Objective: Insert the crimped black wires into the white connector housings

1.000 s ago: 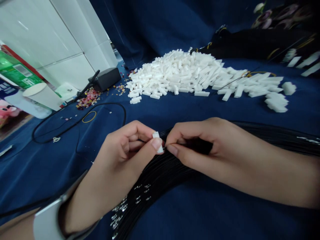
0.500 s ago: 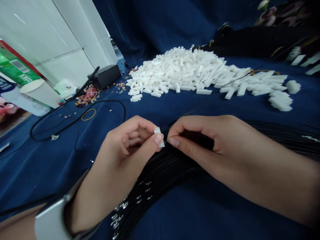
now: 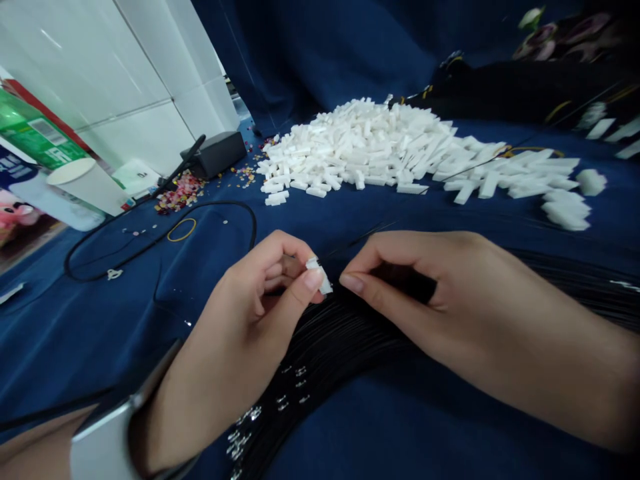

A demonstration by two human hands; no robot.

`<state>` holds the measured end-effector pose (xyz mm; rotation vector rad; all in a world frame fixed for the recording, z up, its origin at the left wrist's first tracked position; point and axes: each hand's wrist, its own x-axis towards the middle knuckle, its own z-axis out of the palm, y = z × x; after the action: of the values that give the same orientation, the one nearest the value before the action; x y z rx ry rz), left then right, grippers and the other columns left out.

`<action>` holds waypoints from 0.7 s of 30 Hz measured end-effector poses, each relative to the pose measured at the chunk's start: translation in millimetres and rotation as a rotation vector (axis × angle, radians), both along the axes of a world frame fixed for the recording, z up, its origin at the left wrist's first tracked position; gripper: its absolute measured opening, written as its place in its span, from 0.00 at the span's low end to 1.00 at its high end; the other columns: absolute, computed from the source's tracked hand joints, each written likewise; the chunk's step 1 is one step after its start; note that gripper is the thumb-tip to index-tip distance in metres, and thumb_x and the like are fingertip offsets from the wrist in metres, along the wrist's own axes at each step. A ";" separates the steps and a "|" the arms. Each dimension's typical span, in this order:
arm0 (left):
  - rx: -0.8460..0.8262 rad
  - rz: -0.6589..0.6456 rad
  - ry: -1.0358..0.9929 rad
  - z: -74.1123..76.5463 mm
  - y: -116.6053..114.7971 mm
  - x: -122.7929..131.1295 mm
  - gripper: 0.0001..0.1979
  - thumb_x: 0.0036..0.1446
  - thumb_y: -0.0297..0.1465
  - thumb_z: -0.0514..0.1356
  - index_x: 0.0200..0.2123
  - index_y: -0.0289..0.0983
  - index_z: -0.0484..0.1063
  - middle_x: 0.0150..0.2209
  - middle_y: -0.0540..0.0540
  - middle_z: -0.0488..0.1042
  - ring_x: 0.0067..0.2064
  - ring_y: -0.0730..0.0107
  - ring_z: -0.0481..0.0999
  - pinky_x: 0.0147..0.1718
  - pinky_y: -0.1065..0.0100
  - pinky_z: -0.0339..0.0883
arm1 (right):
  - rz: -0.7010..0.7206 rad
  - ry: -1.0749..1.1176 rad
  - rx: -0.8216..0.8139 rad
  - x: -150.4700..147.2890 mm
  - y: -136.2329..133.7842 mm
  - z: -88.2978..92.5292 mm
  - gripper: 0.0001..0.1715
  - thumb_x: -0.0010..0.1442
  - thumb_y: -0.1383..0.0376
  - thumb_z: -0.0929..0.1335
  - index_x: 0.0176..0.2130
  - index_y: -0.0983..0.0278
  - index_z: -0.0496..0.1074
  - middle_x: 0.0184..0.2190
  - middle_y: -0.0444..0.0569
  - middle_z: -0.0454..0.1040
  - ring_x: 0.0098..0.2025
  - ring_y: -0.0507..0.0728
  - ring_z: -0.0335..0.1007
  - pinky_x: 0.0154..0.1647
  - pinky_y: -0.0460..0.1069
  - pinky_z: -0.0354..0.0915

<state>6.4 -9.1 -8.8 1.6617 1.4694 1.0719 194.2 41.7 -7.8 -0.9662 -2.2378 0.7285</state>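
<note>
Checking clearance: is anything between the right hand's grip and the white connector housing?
Nothing visible does: an open gap separates the right hand from the white connector housing held by the left hand; the black wire bundle lies below that gap.

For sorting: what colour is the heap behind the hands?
The heap is white; the head view shows it.

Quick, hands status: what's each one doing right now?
Left hand: closed, pinching a small white plastic connector housing between thumb and forefinger.
Right hand: curled, beside a coil of thin black wires; cannot tell if gripping any.
</note>
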 end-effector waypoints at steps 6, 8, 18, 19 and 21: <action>0.092 -0.041 0.297 -0.8 -7.2 -0.4 0.06 0.71 0.30 0.55 0.38 0.45 0.66 0.33 0.56 0.75 0.37 0.74 0.79 0.30 0.75 0.68 | -0.005 -0.037 0.035 0.1 -5.0 -1.4 0.12 0.62 0.69 0.65 0.29 0.61 0.74 0.23 0.37 0.74 0.17 0.44 0.56 0.27 0.43 0.62; 0.159 -0.045 0.395 -0.1 -9.1 0.8 0.06 0.71 0.28 0.55 0.39 0.45 0.65 0.34 0.57 0.74 0.36 0.75 0.79 0.32 0.74 0.67 | 0.000 -0.042 0.058 0.8 -5.2 -2.8 0.12 0.63 0.68 0.65 0.30 0.61 0.74 0.25 0.38 0.75 0.19 0.44 0.61 0.27 0.43 0.62; 0.108 -0.001 0.314 1.8 -3.0 -2.6 0.06 0.69 0.30 0.59 0.37 0.44 0.69 0.32 0.57 0.77 0.35 0.75 0.79 0.31 0.78 0.70 | -0.006 -0.033 0.252 5.8 -0.4 -6.1 0.10 0.65 0.69 0.64 0.32 0.62 0.72 0.28 0.39 0.73 0.27 0.44 0.66 0.31 0.41 0.61; 0.088 0.010 0.271 1.8 -1.7 -2.9 0.05 0.68 0.30 0.59 0.36 0.44 0.69 0.32 0.57 0.77 0.35 0.75 0.80 0.31 0.78 0.71 | 0.000 -0.032 0.254 5.2 -0.7 -6.2 0.10 0.65 0.69 0.64 0.32 0.62 0.72 0.29 0.39 0.73 0.28 0.44 0.66 0.32 0.41 0.61; 0.061 0.023 0.215 1.6 -0.1 -3.3 0.05 0.67 0.30 0.60 0.36 0.44 0.69 0.32 0.56 0.77 0.35 0.75 0.80 0.30 0.79 0.71 | 0.006 -0.034 0.240 4.2 -0.8 -6.7 0.11 0.66 0.69 0.64 0.32 0.62 0.72 0.29 0.40 0.73 0.29 0.45 0.66 0.34 0.42 0.62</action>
<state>3.1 -9.2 -7.3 1.8545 1.6078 0.9837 198.4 40.9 -14.5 -0.8591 -2.2944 0.4352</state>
